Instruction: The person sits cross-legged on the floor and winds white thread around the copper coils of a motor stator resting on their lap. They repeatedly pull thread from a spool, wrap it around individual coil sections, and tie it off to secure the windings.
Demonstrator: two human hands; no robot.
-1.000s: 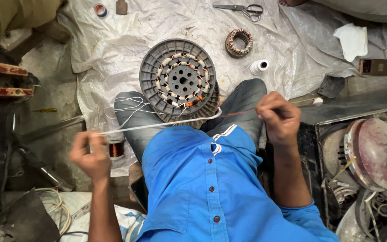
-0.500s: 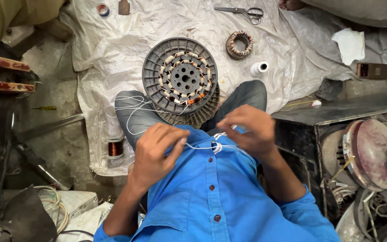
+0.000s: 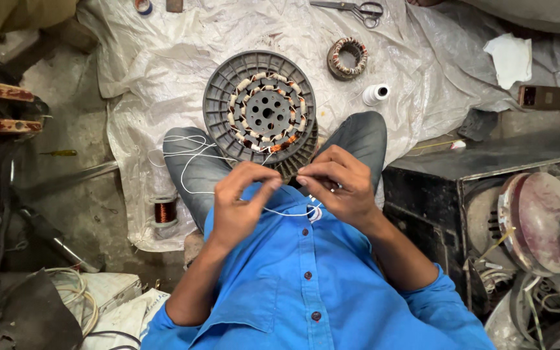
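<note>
Both hands pinch a white string just above the lap.

The left hand (image 3: 241, 207) and right hand (image 3: 338, 185) grip the white string (image 3: 286, 212) between fingertips; it sags crosswise between them, then trails left over the knee, below the round grey stator (image 3: 259, 107) lying flat on the plastic sheet (image 3: 163, 58).

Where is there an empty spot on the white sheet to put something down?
The widest bare patch of the white plastic sheet lies left of the grey round motor part, below the tape roll. A smaller one sits between the small wound ring, the scissors and the white cloth. It is crowded near the hands and thread.
</note>
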